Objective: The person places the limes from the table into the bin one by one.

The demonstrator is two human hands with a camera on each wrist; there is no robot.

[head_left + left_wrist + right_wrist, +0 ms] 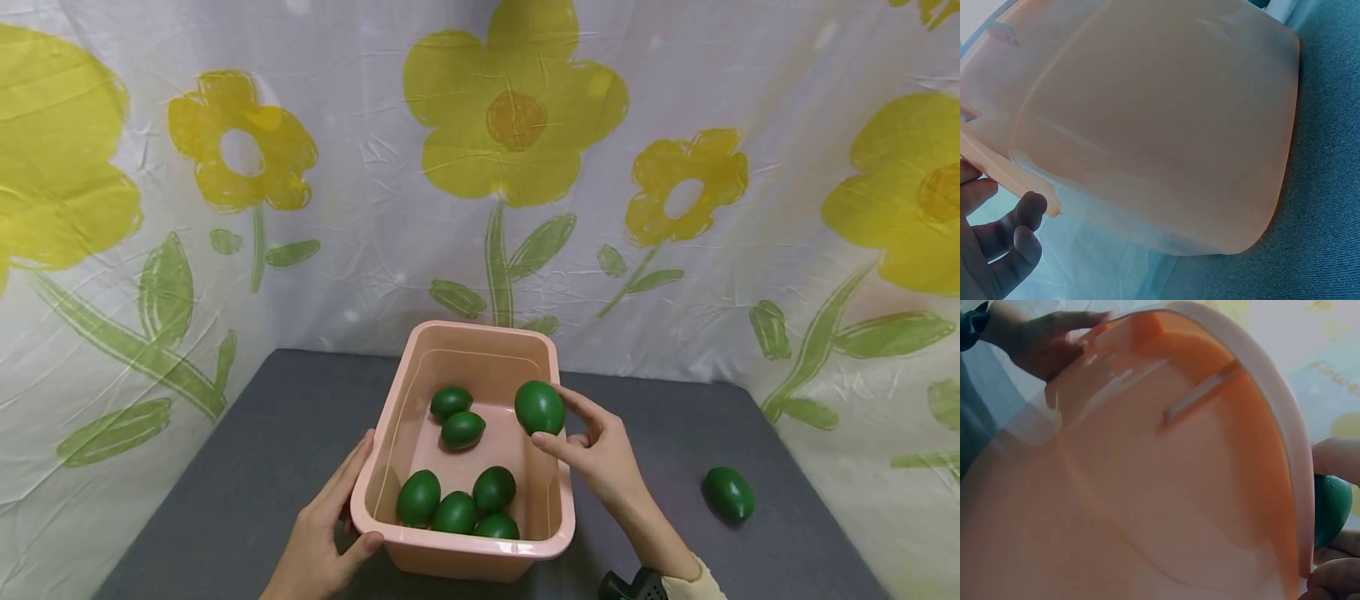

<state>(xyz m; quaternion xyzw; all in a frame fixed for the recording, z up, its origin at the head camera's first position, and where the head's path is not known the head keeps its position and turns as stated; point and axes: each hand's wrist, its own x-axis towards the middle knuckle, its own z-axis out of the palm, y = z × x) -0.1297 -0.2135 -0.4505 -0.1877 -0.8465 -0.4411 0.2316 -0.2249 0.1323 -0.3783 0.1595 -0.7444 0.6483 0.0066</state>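
Observation:
A glossy dark-green lime (pixel 539 407) is pinched between the thumb and fingers of my right hand (pixel 600 442), over the right rim of a pink plastic tub (pixel 461 546). In the right wrist view, this lime (pixel 1332 509) shows past the tub's rim. My left hand (pixel 322 517) grips the tub's near-left corner, its thumb at the front rim and its fingers along the left side. Inside the tub, two limes (pixel 462 430) lie toward the back and several more (pixel 454 512) cluster at the near end.
One more lime (pixel 729 495) lies on the dark grey table (pixel 652 433), to the right of the tub. A white cloth with yellow flowers (pixel 352 250) hangs behind the table and along both sides. The right wrist wears a black strapped device (pixel 637 585).

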